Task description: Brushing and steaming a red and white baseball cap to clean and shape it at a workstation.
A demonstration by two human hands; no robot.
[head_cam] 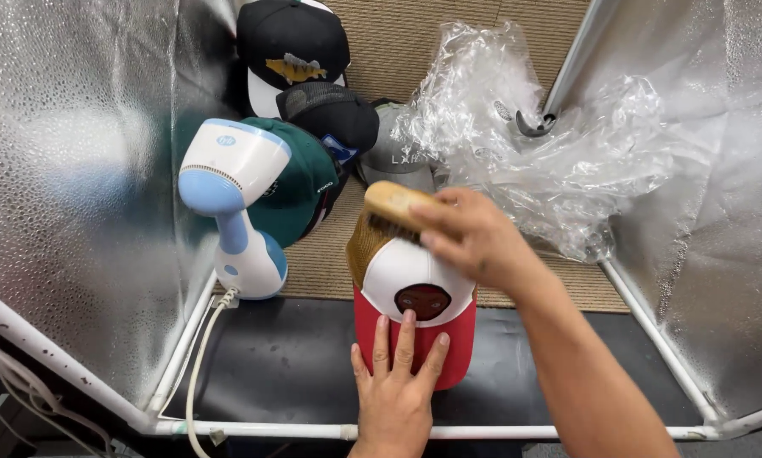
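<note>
Red-and-white cap [415, 297], front panel w/ dark oval patch, tan mesh back, sits at centre of booth on black mat [296, 356], brim twd camera. Left hand [395, 386]: flat, open, fingers spread slightly, palm down on red brim; nothing gripped, fingertips touching lower edge of white panel just below patch. Right hand [474, 233]: closed around wooden brush [395, 203], thumb & fingers wrapped over handle back; bristles down, touching crown approx. where mesh meets white panel. Right forearm enters from lower right, crossing above mat. Handheld steamer [232, 203], white & light blue, upright just left of cap, not touching it; white cord [201, 365] runs from base down along left frame. Behind steamer: green cap [300, 182], stacked against black cap [330, 114]; further back, black-and-white cap [292, 51] w/ gold emblem; grey cap [398, 153] beside them, partly hidden. Crumpled clear plastic sheet [550, 144] at rear right, on tan ribbed surface [415, 34], near right hand but apart. White tube frame [254, 428] along front edge; silver textured panels [67, 170] on left & right sides.
</note>
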